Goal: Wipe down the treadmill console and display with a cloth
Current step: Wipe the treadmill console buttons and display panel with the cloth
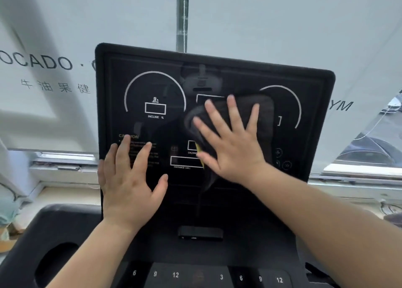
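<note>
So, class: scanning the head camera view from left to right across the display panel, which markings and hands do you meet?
Left hand → INCLINE % gauge → right hand pressing the dark cloth → right-side arc gauge.

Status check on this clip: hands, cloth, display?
Right hand flat on dark cloth, mid-display. Left hand bare, flat on lower left. Nothing in the way.

A gym: treadmill console (213,229) facing a window blind (87,26) lettered "GYM".
</note>
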